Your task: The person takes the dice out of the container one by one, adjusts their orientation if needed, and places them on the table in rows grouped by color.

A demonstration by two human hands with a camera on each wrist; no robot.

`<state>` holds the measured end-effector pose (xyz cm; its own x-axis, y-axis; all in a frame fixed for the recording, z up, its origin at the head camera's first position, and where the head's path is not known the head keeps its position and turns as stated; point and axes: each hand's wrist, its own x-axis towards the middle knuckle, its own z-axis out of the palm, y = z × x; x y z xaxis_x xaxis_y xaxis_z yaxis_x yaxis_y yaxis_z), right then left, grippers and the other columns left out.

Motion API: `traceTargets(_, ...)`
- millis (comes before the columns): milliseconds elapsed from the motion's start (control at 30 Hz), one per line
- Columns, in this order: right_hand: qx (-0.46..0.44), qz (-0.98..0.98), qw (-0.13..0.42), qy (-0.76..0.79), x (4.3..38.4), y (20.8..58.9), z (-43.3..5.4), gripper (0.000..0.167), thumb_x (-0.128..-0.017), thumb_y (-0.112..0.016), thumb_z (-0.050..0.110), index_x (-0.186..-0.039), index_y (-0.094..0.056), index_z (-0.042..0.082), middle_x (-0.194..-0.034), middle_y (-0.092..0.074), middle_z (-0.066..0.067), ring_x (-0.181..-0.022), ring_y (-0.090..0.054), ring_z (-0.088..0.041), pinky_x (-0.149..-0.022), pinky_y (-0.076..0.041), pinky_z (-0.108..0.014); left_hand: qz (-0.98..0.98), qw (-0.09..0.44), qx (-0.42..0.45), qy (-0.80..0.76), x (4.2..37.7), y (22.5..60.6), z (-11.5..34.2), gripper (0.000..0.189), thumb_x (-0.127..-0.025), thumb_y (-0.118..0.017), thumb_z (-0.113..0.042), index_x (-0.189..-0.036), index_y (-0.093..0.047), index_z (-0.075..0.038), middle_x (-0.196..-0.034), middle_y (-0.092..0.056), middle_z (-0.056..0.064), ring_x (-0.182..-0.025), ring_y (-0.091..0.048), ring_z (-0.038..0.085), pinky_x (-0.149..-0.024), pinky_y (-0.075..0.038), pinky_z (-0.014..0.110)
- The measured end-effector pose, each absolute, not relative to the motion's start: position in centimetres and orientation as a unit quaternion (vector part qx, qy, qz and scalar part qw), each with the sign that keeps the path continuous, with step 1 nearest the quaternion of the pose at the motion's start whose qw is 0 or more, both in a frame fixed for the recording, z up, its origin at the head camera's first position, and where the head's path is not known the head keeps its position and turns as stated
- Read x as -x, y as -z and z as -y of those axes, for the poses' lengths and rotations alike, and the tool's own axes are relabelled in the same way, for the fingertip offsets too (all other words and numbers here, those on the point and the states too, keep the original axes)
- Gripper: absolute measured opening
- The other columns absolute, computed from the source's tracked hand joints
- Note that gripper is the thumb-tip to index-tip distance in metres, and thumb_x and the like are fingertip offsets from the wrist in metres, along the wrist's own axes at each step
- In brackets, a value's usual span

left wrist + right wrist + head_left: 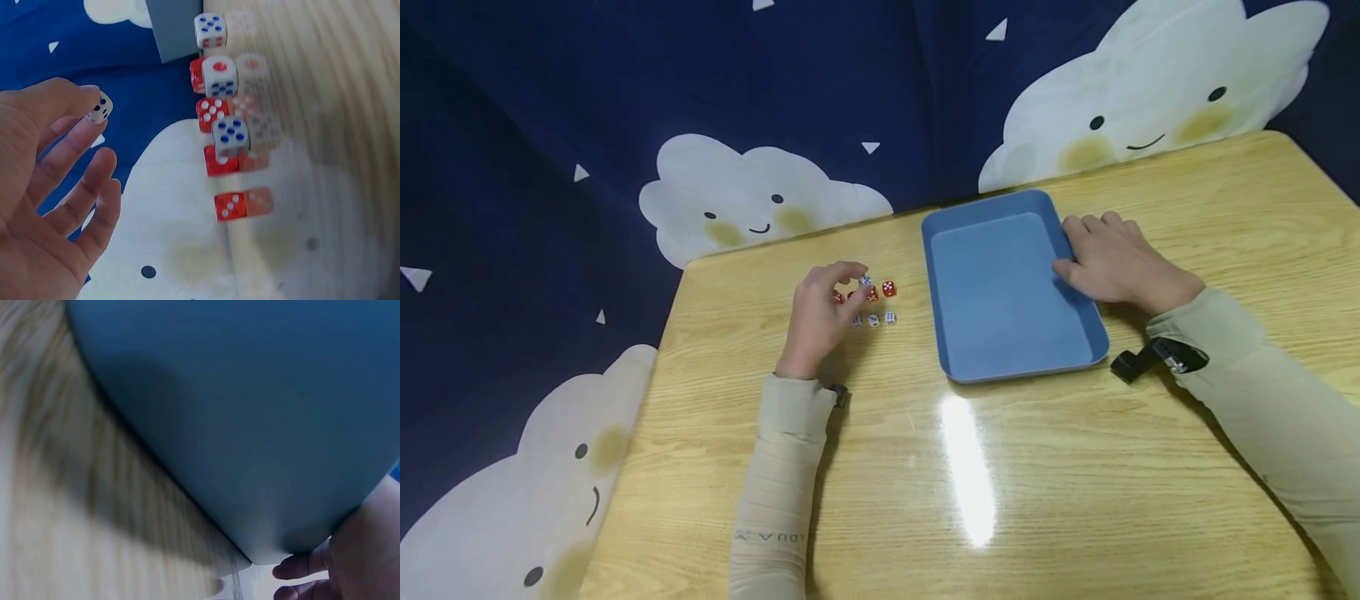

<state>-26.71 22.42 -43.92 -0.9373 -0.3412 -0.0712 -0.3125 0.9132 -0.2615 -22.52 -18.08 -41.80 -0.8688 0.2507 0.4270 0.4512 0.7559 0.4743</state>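
My left hand (822, 310) pinches a white die (101, 107) with dark pips between thumb and index finger, raised above the table. The other fingers of that hand are loosely bent. Below it, a row of red dice (889, 288) lies on the table, partly hidden by the hand in the head view. Nearer to me is a row of white dice (891, 317) with blue pips. At the right side of a blue tray (1015, 373), my right hand (1108, 260) grips the wall, its thumb over the rim. Fingertips (292, 567) show by the tray's outside in the right wrist view.
The tray stands right of the dice on a wooden table (880, 500), close to its far edge. Behind that edge hangs a dark blue cloth (820, 75) with white clouds. A black wrist camera (1138, 360) sits by the tray's near right corner.
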Motion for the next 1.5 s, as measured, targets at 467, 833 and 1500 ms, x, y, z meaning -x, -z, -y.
traceTargets(467, 0.168, -0.976, 0.054, 0.128, 26.8, 44.1, -22.4, 0.050, -0.106, -0.041, 0.038, -0.130, -0.044, -0.005, -0.119, -0.056, -0.031, -0.101, -0.044, -0.046, -0.083, -0.037, -0.057, 0.945, 0.114, 0.138, 0.275, 22.4, 41.3, 19.9, 0.025, -0.095, -0.074, -0.014, -0.118, -0.074, -0.005, -0.120, -0.076, 0.010, -0.105, -0.067, 0.028, -0.087, -0.055, 0.044)
traceTargets(833, 0.164, -0.976, 0.057, 0.130, 26.8, 44.1, -22.4, 0.049, -0.106, -0.041, 0.039, -0.128, -0.044, -0.004, -0.119, -0.055, -0.031, -0.102, -0.044, -0.046, -0.083, -0.037, -0.056, 0.954, 0.070, 0.118, 0.267, 22.6, 41.4, 21.4, 0.023, -0.095, -0.073, -0.013, -0.117, -0.074, -0.006, -0.117, -0.076, 0.012, -0.105, -0.069, 0.032, -0.089, -0.057, 0.047)
traceTargets(1500, 0.169, -0.976, 0.054, 0.129, 26.8, 44.0, -22.5, 0.047, -0.106, -0.041, 0.038, -0.127, -0.043, -0.004, -0.116, -0.055, -0.030, -0.099, -0.043, -0.045, -0.080, -0.035, -0.054, 0.961, -0.025, 0.118, 0.249, 22.8, 42.1, 22.5, 0.017, -0.096, -0.071, -0.012, -0.112, -0.074, -0.010, -0.109, -0.077, 0.010, -0.101, -0.073, 0.027, -0.093, -0.059, 0.044)
